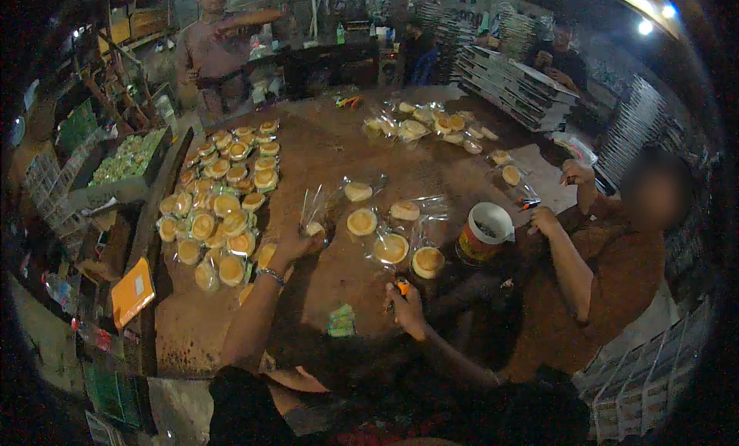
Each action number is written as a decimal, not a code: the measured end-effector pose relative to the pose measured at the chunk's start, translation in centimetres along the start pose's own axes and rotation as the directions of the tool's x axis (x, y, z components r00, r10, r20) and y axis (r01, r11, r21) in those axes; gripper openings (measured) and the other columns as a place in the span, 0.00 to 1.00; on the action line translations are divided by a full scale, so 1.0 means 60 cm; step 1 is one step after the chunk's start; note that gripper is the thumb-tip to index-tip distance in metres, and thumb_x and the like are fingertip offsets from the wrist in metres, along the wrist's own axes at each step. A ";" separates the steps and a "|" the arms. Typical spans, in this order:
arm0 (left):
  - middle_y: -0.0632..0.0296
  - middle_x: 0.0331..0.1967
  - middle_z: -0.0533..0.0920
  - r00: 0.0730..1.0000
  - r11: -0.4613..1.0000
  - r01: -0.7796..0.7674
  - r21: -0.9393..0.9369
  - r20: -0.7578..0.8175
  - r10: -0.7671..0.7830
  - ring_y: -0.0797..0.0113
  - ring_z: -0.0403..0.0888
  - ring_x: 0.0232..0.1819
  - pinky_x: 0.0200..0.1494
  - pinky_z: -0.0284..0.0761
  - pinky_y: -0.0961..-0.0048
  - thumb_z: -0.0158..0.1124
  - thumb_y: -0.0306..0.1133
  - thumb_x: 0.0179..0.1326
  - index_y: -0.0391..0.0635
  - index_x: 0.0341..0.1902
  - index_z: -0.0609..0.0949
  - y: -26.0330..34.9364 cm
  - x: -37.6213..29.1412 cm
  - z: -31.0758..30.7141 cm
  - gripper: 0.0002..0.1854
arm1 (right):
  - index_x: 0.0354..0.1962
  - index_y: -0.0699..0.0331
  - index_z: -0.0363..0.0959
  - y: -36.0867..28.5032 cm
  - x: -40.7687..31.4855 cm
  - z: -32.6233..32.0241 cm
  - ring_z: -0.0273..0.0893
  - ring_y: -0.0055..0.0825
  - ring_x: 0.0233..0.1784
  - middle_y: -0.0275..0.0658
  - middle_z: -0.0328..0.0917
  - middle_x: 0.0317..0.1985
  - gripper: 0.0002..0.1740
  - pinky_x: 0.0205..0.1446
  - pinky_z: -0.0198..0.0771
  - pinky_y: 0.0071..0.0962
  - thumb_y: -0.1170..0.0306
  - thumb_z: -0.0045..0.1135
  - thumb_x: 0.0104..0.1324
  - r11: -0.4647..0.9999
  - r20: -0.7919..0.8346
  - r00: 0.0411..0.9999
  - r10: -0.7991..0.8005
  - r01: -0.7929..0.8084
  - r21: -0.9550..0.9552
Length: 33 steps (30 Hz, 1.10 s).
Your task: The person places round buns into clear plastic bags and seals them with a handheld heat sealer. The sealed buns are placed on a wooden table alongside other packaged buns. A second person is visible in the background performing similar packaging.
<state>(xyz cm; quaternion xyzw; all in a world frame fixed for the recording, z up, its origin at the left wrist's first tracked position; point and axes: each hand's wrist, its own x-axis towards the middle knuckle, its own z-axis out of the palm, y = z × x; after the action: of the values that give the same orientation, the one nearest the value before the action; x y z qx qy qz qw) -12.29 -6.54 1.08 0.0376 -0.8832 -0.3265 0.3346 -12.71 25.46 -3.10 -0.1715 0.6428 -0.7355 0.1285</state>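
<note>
My left hand [297, 244] has its fingers on a clear plastic bag [314, 206] with a pale round item at its lower end, above the brown tabletop. In my right hand [407, 310] is a small orange-and-black tool [402, 285], whose kind I cannot tell. Just beyond the right hand lie several round baked cakes [391, 248] in clear bags, some with loose, open-looking ends. A pile of bagged round cakes [225, 203] covers the left part of the table. Small green-and-white printed packets [342, 321] lie near the front edge, between my forearms.
A bucket [491, 222] stands right of the cakes, beside a co-worker [589, 272] holding a similar orange tool. More bagged cakes [413, 128] lie at the back. Left are a wooden ledge [147, 244], an orange packet [134, 293] and a tray of small packets [128, 160]. Metal trays [514, 90] are stacked back right.
</note>
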 end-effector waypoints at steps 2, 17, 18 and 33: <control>0.50 0.38 0.80 0.973 0.977 0.207 0.044 0.095 -0.211 0.56 0.81 0.35 0.37 0.75 0.64 0.69 0.35 0.44 0.34 0.50 0.71 0.046 -0.003 -0.027 0.30 | 0.30 0.60 0.65 -0.012 0.001 -0.001 0.65 0.14 0.20 0.28 0.65 0.20 0.07 0.22 0.63 0.18 0.68 0.51 0.66 0.983 -0.022 0.984 0.179 -0.180 -0.033; 0.60 0.42 0.80 0.745 0.342 0.559 -0.755 0.277 -0.607 0.71 0.78 0.40 0.41 0.76 0.75 0.67 0.38 0.55 0.39 0.47 0.78 0.352 -0.179 -0.052 0.20 | 0.30 0.65 0.72 -0.194 -0.015 0.082 0.69 0.16 0.33 0.31 0.74 0.28 0.04 0.41 0.66 0.20 0.75 0.58 0.60 0.956 0.107 0.983 -0.148 0.170 -0.241; 0.61 0.41 0.80 0.689 0.233 0.559 -0.795 0.290 -0.664 0.72 0.78 0.40 0.40 0.76 0.76 0.66 0.38 0.56 0.39 0.47 0.78 0.353 -0.179 -0.050 0.19 | 0.29 0.65 0.71 -0.191 -0.012 0.080 0.68 0.16 0.33 0.30 0.74 0.27 0.04 0.40 0.65 0.20 0.74 0.57 0.61 0.965 0.097 0.993 -0.066 0.088 -0.247; 0.61 0.38 0.82 0.649 0.431 0.716 -0.549 0.296 -0.701 0.73 0.79 0.37 0.42 0.74 0.76 0.58 0.38 0.64 0.40 0.42 0.81 0.395 -0.189 -0.082 0.13 | 0.29 0.64 0.70 -0.151 -0.017 0.071 0.68 0.13 0.27 0.30 0.72 0.23 0.08 0.31 0.68 0.19 0.71 0.49 0.67 0.959 0.132 0.991 0.001 0.037 -0.283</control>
<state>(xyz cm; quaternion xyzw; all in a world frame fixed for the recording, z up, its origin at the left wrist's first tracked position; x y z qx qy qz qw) 3.12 12.56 11.71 0.2875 -0.6272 -0.7084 0.1486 -9.70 23.34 6.26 -0.2417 0.7304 -0.6238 0.1376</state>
